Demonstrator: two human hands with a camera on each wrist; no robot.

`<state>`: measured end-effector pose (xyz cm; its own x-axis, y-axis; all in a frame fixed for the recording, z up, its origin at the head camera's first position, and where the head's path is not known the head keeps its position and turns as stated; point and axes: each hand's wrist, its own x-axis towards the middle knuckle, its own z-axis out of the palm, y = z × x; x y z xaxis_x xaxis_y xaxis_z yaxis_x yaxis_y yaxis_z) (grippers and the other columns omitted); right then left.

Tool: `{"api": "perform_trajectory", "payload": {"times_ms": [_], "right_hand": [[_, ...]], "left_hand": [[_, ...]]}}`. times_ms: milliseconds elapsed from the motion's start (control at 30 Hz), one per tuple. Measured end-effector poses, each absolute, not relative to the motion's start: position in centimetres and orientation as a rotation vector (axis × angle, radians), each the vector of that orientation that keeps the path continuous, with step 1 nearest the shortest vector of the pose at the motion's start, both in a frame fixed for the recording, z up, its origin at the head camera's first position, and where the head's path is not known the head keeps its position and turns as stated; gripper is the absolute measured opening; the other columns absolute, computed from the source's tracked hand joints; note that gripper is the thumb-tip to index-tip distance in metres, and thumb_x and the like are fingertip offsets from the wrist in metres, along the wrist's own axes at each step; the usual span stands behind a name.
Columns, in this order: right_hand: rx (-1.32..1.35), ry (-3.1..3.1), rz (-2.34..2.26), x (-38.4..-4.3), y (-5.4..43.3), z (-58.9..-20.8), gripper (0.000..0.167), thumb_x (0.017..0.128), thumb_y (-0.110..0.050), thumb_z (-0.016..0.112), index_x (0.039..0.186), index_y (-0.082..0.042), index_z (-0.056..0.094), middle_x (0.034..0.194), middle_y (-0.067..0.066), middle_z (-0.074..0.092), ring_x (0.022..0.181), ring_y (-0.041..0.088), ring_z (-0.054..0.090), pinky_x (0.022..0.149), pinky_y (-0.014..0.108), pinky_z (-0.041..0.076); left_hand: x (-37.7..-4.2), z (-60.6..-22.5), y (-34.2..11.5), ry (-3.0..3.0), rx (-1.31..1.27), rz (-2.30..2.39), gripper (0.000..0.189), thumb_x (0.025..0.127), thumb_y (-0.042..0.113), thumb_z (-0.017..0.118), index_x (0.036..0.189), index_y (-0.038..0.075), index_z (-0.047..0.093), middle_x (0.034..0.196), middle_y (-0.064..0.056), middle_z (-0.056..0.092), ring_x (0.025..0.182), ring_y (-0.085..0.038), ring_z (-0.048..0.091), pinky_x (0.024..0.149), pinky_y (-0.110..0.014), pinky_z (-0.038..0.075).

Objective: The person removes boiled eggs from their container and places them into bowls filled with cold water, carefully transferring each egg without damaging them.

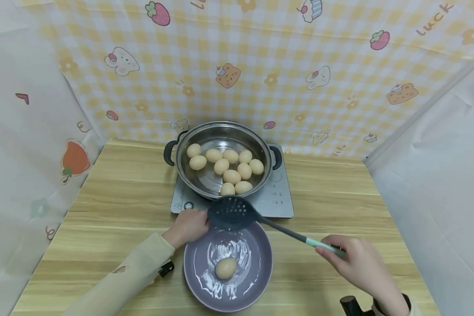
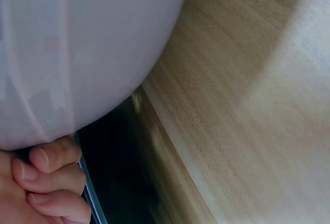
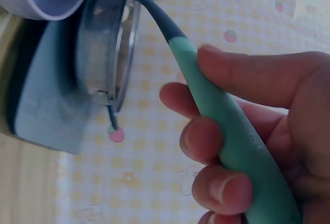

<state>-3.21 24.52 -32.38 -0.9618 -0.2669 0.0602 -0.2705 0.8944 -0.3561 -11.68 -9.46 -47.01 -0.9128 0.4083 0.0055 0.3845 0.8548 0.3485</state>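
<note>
My right hand (image 1: 353, 261) grips the green handle of a black slotted skimmer (image 1: 232, 212). The skimmer's perforated head is over the far rim of a purple plate (image 1: 267, 263), and no egg shows on it. One egg (image 1: 226, 268) lies in the plate. At the plate's far left edge, my left hand (image 1: 189, 226) holds the rim, its curled fingers (image 2: 56, 177) showing against the plate's outside in the left wrist view. The skimmer's head hides part of that hand. Behind the plate, a steel pot (image 1: 183, 173) contains several eggs (image 1: 231, 177) in clear liquid.
The pot stands on a grey induction cooker (image 1: 280, 206), its black handles (image 1: 276, 158) sticking out at both sides. Beneath is a wooden table (image 1: 324, 193). A yellow checked cloth (image 1: 268, 57) hangs behind, with white sheets (image 1: 450, 175) at the sides.
</note>
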Motion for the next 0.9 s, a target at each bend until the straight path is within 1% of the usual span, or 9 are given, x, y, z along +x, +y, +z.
{"api": "perform_trajectory", "payload": {"times_ms": [33,100,133,233,300,567,667,800,900], "right_hand": [[0.423,-3.047,0.574,-3.5,24.4,-32.2,0.008,0.081,-0.025,0.068,0.075,-0.023,0.064,0.05,-0.017,0.034,0.041,-0.002,0.026,0.04,0.02,0.025],[0.413,-3.024,0.563,-4.1,24.0,-32.0,0.009,0.083,-0.024,0.066,0.076,-0.021,0.063,0.049,-0.015,0.029,0.04,-0.001,0.024,0.039,0.02,0.024],[0.407,-3.012,0.555,-4.4,23.8,-31.9,0.009,0.084,-0.024,0.065,0.077,-0.02,0.063,0.049,-0.014,0.027,0.04,-0.001,0.023,0.039,0.02,0.023],[0.424,-2.947,0.508,-5.5,22.9,-32.1,0.007,0.086,-0.023,0.063,0.081,-0.018,0.064,0.048,-0.014,0.028,0.039,-0.001,0.023,0.038,0.021,0.023],[0.429,-2.908,0.475,-6.1,22.2,-32.2,0.006,0.086,-0.022,0.063,0.084,-0.016,0.065,0.048,-0.013,0.031,0.039,0.0,0.024,0.037,0.022,0.023],[0.516,-2.696,0.312,-8.3,20.5,-33.9,0.008,0.08,-0.017,0.069,0.084,-0.011,0.065,0.053,-0.008,0.048,0.039,0.001,0.029,0.035,0.022,0.021],[0.54,-2.658,0.306,-8.7,20.3,-34.5,0.009,0.078,-0.015,0.07,0.083,-0.01,0.064,0.059,-0.005,0.053,0.04,0.002,0.031,0.036,0.021,0.023],[0.55,-2.649,0.302,-9.0,20.2,-35.1,0.01,0.077,-0.014,0.071,0.083,-0.01,0.065,0.065,-0.003,0.056,0.043,0.003,0.036,0.037,0.021,0.025],[0.561,-2.644,0.282,-9.1,20.1,-35.4,0.01,0.076,-0.015,0.072,0.082,-0.011,0.066,0.064,-0.004,0.053,0.042,0.003,0.035,0.037,0.021,0.024]], "left_hand": [[-11.7,-47.0,-9.5,2.966,0.64,0.538,0.013,0.087,0.024,0.053,0.089,0.014,0.061,0.061,-0.001,0.057,0.055,-0.02,0.055,0.048,-0.034,0.04],[-11.7,-47.0,-9.5,2.977,0.651,0.535,0.02,0.091,0.031,0.05,0.079,0.016,0.056,0.058,0.001,0.054,0.056,-0.021,0.057,0.049,-0.035,0.04],[-11.7,-47.0,-9.5,2.975,0.657,0.533,0.022,0.092,0.033,0.049,0.077,0.017,0.054,0.056,0.002,0.052,0.056,-0.022,0.057,0.05,-0.035,0.04],[-11.7,-47.0,-9.5,2.967,0.665,0.526,0.027,0.093,0.037,0.047,0.074,0.018,0.047,0.054,0.003,0.048,0.057,-0.023,0.057,0.051,-0.036,0.04],[-11.7,-46.9,-9.5,2.959,0.663,0.526,0.028,0.094,0.037,0.046,0.073,0.018,0.045,0.054,0.003,0.046,0.056,-0.023,0.056,0.051,-0.036,0.039],[-11.6,-46.7,-9.4,2.94,0.643,0.532,0.027,0.094,0.038,0.045,0.074,0.019,0.047,0.056,0.003,0.048,0.059,-0.024,0.057,0.053,-0.036,0.04],[-11.7,-46.8,-9.4,2.93,0.638,0.525,0.027,0.094,0.039,0.045,0.075,0.019,0.048,0.055,0.003,0.047,0.059,-0.024,0.057,0.053,-0.036,0.04],[-11.7,-46.9,-9.4,2.937,0.632,0.515,0.028,0.094,0.039,0.045,0.075,0.019,0.047,0.055,0.003,0.047,0.058,-0.024,0.057,0.053,-0.036,0.039],[-11.7,-46.9,-9.4,2.948,0.636,0.513,0.027,0.094,0.039,0.045,0.075,0.019,0.047,0.055,0.002,0.048,0.058,-0.024,0.057,0.053,-0.037,0.039]]}}
